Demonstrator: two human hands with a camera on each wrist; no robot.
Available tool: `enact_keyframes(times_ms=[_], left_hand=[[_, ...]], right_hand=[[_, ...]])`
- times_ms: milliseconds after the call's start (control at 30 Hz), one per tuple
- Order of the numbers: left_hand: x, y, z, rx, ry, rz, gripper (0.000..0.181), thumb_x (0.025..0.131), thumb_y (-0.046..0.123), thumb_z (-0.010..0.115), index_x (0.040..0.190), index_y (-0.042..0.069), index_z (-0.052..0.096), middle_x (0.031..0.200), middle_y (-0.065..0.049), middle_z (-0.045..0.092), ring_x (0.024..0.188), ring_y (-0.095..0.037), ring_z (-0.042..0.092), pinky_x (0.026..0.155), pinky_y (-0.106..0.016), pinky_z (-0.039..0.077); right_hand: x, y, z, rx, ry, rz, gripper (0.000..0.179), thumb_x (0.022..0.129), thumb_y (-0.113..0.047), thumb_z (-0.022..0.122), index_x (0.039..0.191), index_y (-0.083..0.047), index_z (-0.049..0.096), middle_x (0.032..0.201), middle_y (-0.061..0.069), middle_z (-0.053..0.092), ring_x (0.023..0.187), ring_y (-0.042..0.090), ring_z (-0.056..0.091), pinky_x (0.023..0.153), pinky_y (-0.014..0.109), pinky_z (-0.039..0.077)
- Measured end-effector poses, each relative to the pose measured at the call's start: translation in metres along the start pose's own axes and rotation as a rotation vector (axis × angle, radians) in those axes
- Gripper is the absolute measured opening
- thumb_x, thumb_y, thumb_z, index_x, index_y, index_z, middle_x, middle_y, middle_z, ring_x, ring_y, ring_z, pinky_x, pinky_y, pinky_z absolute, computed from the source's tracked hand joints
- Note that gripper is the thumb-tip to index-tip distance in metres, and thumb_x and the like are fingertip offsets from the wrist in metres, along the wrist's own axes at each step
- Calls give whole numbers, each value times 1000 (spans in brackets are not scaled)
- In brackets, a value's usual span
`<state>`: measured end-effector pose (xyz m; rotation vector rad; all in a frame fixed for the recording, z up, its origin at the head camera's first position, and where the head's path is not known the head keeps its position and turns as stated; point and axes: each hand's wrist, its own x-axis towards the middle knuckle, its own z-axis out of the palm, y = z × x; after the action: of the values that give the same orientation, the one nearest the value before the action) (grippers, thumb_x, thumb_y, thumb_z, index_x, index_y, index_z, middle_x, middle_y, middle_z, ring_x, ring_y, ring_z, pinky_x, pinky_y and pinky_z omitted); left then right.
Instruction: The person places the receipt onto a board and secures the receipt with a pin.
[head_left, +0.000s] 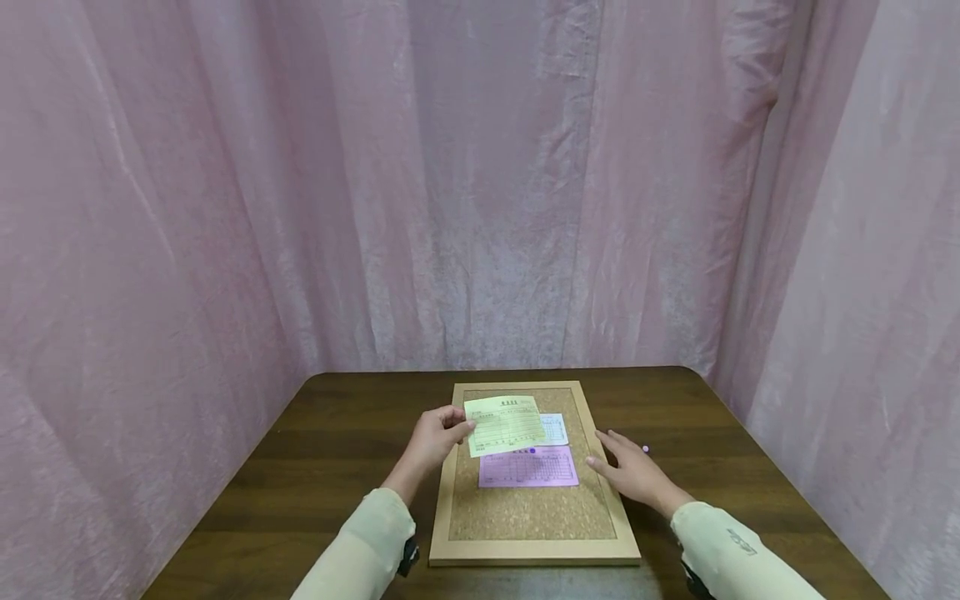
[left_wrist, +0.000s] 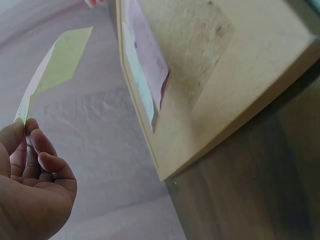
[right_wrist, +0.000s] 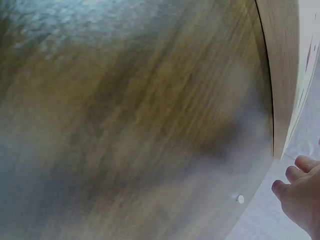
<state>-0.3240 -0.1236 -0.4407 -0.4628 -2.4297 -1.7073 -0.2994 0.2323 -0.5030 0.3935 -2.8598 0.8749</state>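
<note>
My left hand point(head_left: 437, 435) pinches the left edge of a yellow printed form point(head_left: 504, 425) between thumb and fingers. In the left wrist view the form point(left_wrist: 65, 57) stands out from the fingertips, above the board. Below it lies a framed cork board point(head_left: 532, 514). A purple printed form point(head_left: 528, 471) rests on the cork, with a small purple pin point(head_left: 532, 451) at its top edge. Partly covered by the yellow sheet is a bluish-white form point(head_left: 553, 428). My right hand point(head_left: 636, 471) is at the board's right frame, fingers extended and holding nothing.
A small purple pin point(head_left: 646, 448) lies on the dark wooden table point(head_left: 300, 483), just beyond the right hand. The board's raised wooden frame point(head_left: 536, 552) borders the cork. Pink curtains point(head_left: 495, 183) hang behind the table and on both sides.
</note>
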Motion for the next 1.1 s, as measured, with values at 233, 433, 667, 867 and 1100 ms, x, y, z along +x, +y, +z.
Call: enact_keyframes(times_ms=[233,433,667,867,1100], left_hand=[[-8,-4,11,0,-66,-8,11,92,8,70,86,-1,67,71,1,57,67,-12,52,61,-27,46],[-15,-4,19,15,-135,-34,11,95,12,68,90,2,68,75,1,59,71,-17,55,63,-29,46],[-22,-4,28,-31,-192,-31,12,95,13,69,91,1,68,77,0,62,75,-24,59,63,-30,49],[-29,-15,32,-87,-237,-91,14,94,12,69,92,-2,69,78,1,63,73,-21,59,66,-34,51],[-36,-27,33,-54,-248,-149,12,92,6,70,86,-3,66,71,3,57,65,-17,55,58,-28,43]], right_hand=[[-6,0,1,-4,-10,-5,70,99,-47,56,149,1,42,151,32,34,138,50,31,106,67,28],[-8,1,1,-4,-6,-14,71,99,-48,56,149,0,42,151,32,34,138,50,32,107,67,28],[-9,-3,-1,-14,4,-37,69,100,-46,55,149,0,42,151,31,34,138,50,32,106,67,29],[-13,-9,0,1,4,-51,64,101,-40,56,149,0,42,152,30,34,139,49,32,106,66,29],[-17,-12,7,-6,-34,-79,65,101,-42,56,151,-4,41,155,26,32,141,47,30,107,66,29]])
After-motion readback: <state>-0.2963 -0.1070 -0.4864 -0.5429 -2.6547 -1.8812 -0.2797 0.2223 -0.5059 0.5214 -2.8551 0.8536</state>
